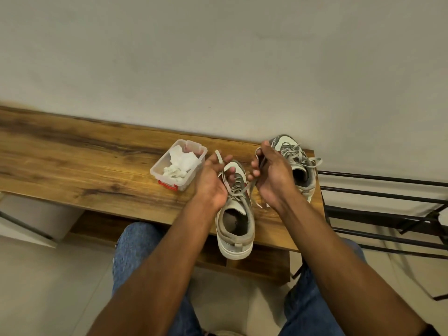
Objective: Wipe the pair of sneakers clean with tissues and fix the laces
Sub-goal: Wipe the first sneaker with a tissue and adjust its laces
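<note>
A wooden worktop (72,161) crosses the middle of the frame from the left edge, ending at right of centre against a pale wall (218,57). Two grey-and-white sneakers stand on its right end. The near sneaker (236,224) sits at centre, heel toward the camera and just over the worktop's front edge. The far sneaker (297,163) stands to its upper right by the wall, its laces loose on top.

Both hands work above the near sneaker's toe. The left hand (211,183) has its fingers curled round a pale lace (219,156), whose end sticks up above the fingers. The right hand (272,175) pinches the other lace end (252,187) in curled fingers, and that lace runs down to the eyelets.

Left of the hands, a clear box (178,164) with a red latch holds crumpled white tissues (180,163). A black metal rack (388,209) stands at the right edge. Blue jeans (135,251) show at the bottom.
</note>
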